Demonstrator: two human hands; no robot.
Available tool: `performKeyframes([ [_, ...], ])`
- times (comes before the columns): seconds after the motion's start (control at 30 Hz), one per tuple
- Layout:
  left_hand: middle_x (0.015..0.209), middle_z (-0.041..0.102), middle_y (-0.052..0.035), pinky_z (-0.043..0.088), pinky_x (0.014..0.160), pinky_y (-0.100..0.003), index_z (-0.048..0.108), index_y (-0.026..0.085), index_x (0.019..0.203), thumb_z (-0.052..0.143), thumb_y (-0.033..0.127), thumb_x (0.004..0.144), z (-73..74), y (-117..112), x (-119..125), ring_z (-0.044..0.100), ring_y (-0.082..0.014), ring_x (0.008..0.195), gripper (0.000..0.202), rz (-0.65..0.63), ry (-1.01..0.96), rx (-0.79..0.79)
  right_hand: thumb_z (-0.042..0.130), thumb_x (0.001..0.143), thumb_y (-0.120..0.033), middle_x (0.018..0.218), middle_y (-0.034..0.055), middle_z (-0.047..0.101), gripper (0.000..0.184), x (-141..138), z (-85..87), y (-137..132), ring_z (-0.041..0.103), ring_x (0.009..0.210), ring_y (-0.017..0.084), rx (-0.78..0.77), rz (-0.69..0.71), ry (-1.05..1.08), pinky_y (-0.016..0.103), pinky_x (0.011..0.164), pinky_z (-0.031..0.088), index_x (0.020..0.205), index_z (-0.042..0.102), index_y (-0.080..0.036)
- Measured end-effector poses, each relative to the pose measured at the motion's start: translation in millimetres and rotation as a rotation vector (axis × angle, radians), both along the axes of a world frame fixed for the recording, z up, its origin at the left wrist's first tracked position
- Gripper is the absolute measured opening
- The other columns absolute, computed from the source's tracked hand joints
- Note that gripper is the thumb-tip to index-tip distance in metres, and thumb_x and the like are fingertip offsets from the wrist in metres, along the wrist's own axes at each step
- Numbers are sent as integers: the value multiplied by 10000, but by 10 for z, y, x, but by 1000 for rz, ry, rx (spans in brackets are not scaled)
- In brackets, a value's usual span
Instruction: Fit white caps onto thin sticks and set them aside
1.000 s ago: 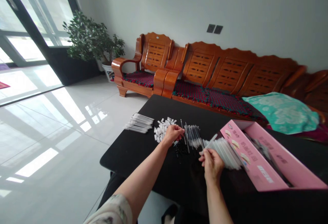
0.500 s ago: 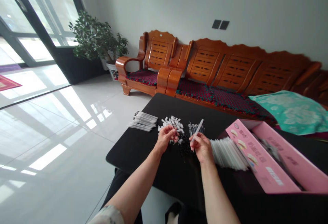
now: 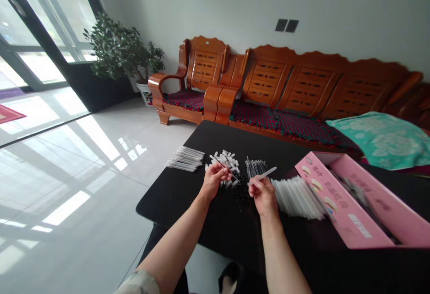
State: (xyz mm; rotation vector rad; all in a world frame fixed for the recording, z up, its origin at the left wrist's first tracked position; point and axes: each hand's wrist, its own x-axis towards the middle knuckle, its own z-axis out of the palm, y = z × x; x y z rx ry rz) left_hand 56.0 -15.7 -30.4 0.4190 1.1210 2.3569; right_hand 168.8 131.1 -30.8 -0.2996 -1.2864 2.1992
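Your right hand grips a clear plastic tube between its fingers, long axis running from 2 to 8 o'clock, its lower end aimed at your left hand, closed on a thin dark rod.

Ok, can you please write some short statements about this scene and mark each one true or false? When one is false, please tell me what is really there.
The right hand holds a clear plastic tube: true.
The pink box stands on the floor: false, it stands on the black table.
The small black parts lie between the two hands: true.
The left hand touches the pink box: false, it holds a thin rod near the small white pieces.
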Motion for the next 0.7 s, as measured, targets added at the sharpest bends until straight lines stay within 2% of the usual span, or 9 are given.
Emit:
performKeyframes([
  [0.1,786,695,-56,537,602,-231,601,120,824,786,322,725,11,-11,6,663,-129,641,292,3,8,-4,744,708,-217,587,-18,644,124,-4,2,-28,551,435,102,17,6,-25,191,362,408,783,653,-176],
  [0.17,749,681,-43,514,545,-219,602,127,828,783,339,722,18,-20,11,633,-116,581,298,-39,22,-26,736,710,-212,601,-5,666,131,-1,-3,-23,587,464,120,13,-3,-14,203,380,440,807,657,-175],
  [0.27,652,633,-15,397,413,-170,644,118,870,759,359,737,35,-42,29,514,-65,439,299,-182,84,-94,724,718,-218,662,19,712,139,5,-17,15,648,526,145,-13,-22,10,222,424,495,836,663,-176],
  [0.37,599,593,-4,265,352,-153,699,93,933,706,362,774,62,-78,58,399,-28,370,312,-347,178,-184,704,740,-242,705,33,738,137,9,-23,52,681,560,161,-44,-19,32,240,450,527,855,670,-178],
  [0.5,540,541,11,186,342,-166,731,89,978,657,359,797,96,-119,92,365,-31,342,333,-487,285,-280,694,748,-240,718,30,745,125,11,-5,68,684,561,155,-58,-26,53,238,453,530,857,679,-180],
  [0.7,485,480,25,187,366,-178,749,87,973,645,373,798,103,-115,113,340,-41,358,350,-562,357,-332,701,737,-243,700,20,736,121,22,18,74,673,536,147,-68,-49,55,237,447,522,839,673,-183],
])
